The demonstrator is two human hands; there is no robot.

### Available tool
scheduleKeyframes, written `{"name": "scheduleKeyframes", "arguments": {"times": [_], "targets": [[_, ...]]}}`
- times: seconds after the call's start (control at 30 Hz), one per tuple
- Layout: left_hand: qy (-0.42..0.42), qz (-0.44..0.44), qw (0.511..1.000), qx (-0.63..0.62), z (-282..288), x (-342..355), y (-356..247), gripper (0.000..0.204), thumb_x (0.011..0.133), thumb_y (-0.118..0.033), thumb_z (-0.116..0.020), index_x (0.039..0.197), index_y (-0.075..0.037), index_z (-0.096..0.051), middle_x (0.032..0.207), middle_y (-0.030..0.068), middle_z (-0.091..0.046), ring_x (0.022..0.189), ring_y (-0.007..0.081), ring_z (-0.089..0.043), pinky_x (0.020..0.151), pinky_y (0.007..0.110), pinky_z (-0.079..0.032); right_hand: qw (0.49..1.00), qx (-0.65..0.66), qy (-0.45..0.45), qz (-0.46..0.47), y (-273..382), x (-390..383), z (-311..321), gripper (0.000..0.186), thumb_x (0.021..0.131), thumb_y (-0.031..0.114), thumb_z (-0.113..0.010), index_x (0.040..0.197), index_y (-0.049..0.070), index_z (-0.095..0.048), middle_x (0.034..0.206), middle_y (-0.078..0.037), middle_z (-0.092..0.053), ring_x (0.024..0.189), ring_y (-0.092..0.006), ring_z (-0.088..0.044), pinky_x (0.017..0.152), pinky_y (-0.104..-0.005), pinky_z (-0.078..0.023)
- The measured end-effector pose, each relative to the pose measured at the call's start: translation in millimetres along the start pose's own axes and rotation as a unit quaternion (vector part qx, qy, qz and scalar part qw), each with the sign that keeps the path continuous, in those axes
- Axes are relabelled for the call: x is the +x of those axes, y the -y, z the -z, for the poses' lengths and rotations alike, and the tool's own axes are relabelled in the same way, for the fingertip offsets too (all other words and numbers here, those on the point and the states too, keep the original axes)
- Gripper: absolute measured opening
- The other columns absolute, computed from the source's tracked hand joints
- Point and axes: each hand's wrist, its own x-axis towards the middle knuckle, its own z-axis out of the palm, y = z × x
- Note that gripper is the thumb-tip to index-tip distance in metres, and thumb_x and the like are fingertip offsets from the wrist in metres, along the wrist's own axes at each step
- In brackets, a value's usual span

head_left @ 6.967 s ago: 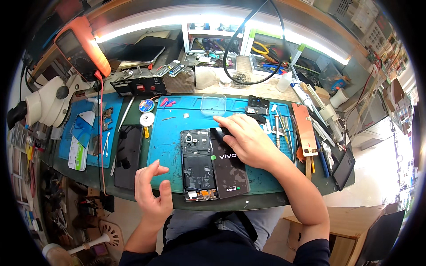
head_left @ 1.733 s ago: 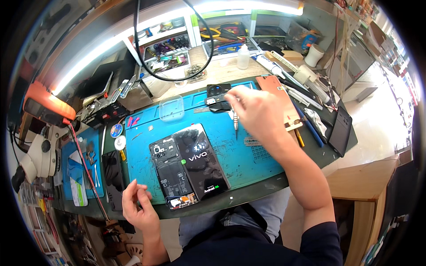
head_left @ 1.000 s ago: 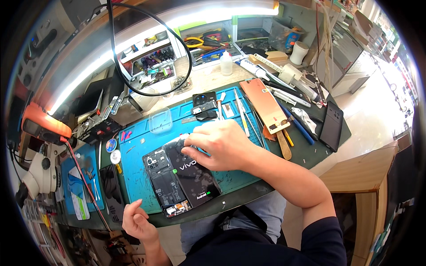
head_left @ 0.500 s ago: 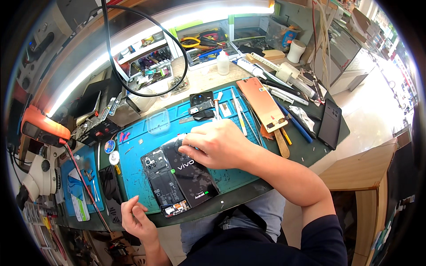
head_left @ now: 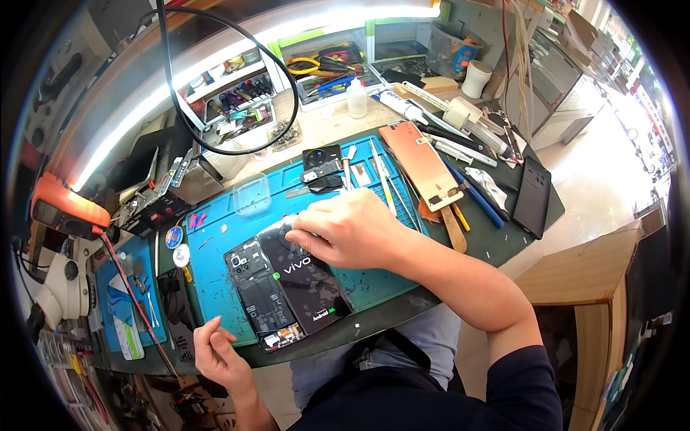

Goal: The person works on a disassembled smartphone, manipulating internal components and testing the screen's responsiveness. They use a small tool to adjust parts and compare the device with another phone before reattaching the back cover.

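Observation:
An opened smartphone [head_left: 260, 302] lies on the blue repair mat [head_left: 215, 262] with its inner frame, battery and lower board exposed. Against its right side rests a phone screen [head_left: 307, 291], which is lit with a white logo on black. My right hand [head_left: 348, 230] is closed at the upper edge of the screen, thumb over the front. The other fingertips are hidden beneath the hand. To the lower left of the phone, my left hand [head_left: 221, 355] hovers by the bench edge, fingers loosely curled and apart, holding nothing.
Behind the hands are a clear plastic box [head_left: 251, 195], a removed camera part [head_left: 321, 159] and tweezers [head_left: 381, 176]. An orange phone panel [head_left: 420, 164] and several tools lie at right, near a black phone case [head_left: 532, 195]. A black cable loop [head_left: 296, 93] hangs over the bench.
The whole view shifts slightly. Both hands keep nearly the same pose, and the phone and its lit screen stay in place.

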Motion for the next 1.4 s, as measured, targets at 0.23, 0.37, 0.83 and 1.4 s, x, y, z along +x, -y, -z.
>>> {"name": "scheduleKeyframes", "arguments": {"times": [0.23, 0.37, 0.83, 1.4], "targets": [[0.004, -0.006, 1.0, 0.002, 1, 0, 1, 0.025, 0.114, -0.012, -0.049, 0.116, 0.002, -0.07, 0.083, 0.0022, -0.056, 0.071, 0.0083, -0.051, 0.063, 0.026, -0.038, 1.0, 0.014, -0.001, 0.007, 0, 1, 3, 0.022, 0.097, 0.03, -0.075, 0.087, 0.011, -0.073, 0.073, -0.004, -0.068, 0.064, -0.0268, -0.069, 0.055, -0.0394, -0.052], [0.002, -0.007, 1.0, 0.002, 1, 1, 1, 0.025, 0.114, -0.011, -0.049, 0.116, 0.002, -0.07, 0.083, 0.0019, -0.056, 0.071, 0.008, -0.051, 0.063, 0.025, -0.038, 0.999, 0.027, -0.006, 0.021, -1, 1, 3, 0.021, 0.097, 0.029, -0.075, 0.087, 0.011, -0.072, 0.073, -0.004, -0.067, 0.065, -0.0267, -0.069, 0.056, -0.0393, -0.052], [-0.003, 0.001, 1.0, 0.004, 1, 0, 2, 0.026, 0.115, -0.014, -0.05, 0.116, 0.002, -0.07, 0.08, 0.0015, -0.056, 0.071, 0.0074, -0.05, 0.063, 0.025, -0.038, 0.999, 0.012, -0.003, 0.035, -1, 0, 1, 0.02, 0.096, 0.029, -0.076, 0.088, 0.011, -0.071, 0.076, -0.003, -0.066, 0.068, -0.0254, -0.069, 0.058, -0.0387, -0.053], [-0.009, 0.001, 1.0, 0.012, 1, 0, 2, 0.026, 0.115, -0.014, -0.05, 0.118, 0.001, -0.07, 0.078, 0.0017, -0.056, 0.07, 0.008, -0.051, 0.063, 0.025, -0.038, 0.994, 0.063, -0.085, -0.009, -7, 5, 2, 0.026, 0.097, 0.008, -0.07, 0.123, 0.009, -0.073, 0.098, -0.007, -0.078, 0.099, -0.0268, -0.077, 0.101, -0.0475, -0.056]]}}
